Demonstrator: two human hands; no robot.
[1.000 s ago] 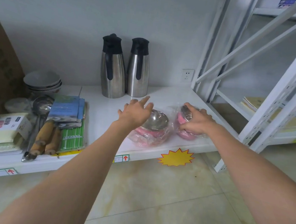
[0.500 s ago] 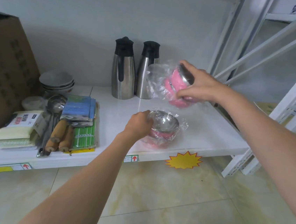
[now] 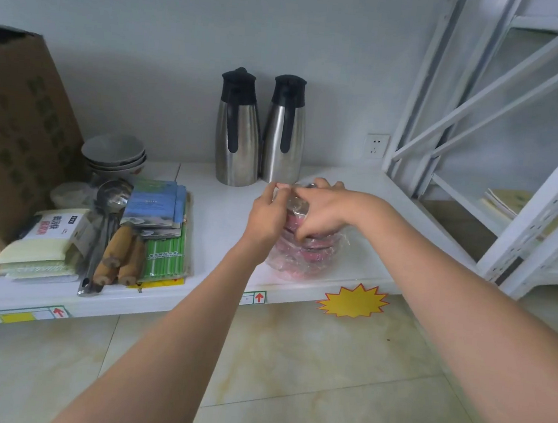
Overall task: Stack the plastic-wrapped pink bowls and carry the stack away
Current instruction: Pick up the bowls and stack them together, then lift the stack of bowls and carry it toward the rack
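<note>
Two plastic-wrapped pink bowls with steel insides sit one on top of the other on the white shelf (image 3: 223,205) near its front edge. The lower bowl (image 3: 303,260) rests on the shelf; the upper bowl (image 3: 296,209) sits in it and is mostly hidden by my hands. My right hand (image 3: 325,212) grips the upper bowl from above and the right. My left hand (image 3: 267,215) holds the stack's left side, fingers pinching the plastic at the top.
Two steel jugs (image 3: 260,130) with black lids stand just behind the bowls. Left on the shelf lie packets (image 3: 154,203), green straws (image 3: 164,258), wooden-handled tools (image 3: 118,256), ladles, grey bowls (image 3: 115,152), sponges (image 3: 43,241) and a cardboard box (image 3: 10,135). White racking (image 3: 542,211) stands on the right.
My right hand brought the lifted bowl down onto the bowl on the shelf. My left hand rose from the lower bowl's rim to the top of the stack.
</note>
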